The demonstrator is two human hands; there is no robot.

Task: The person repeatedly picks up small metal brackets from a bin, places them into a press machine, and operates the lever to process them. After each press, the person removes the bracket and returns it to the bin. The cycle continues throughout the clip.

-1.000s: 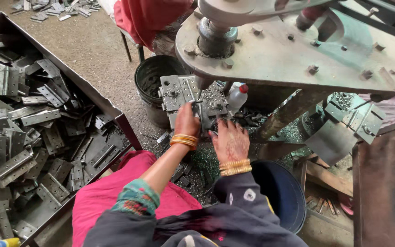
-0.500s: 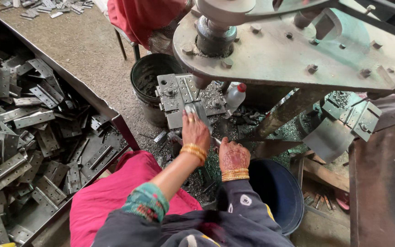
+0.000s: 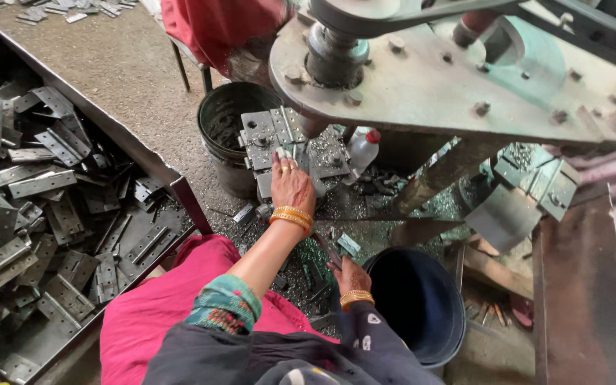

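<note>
The left hand is pressing flat, fingers out, on a metal plate on the press block. The right hand is curling loosely over scraps beside a blue bucket. A tray is holding many hinges.

Soft, even daylight falls from above; shadows pool under the press plate. Edges bend slightly outward, and my near sleeve blurs.
</note>
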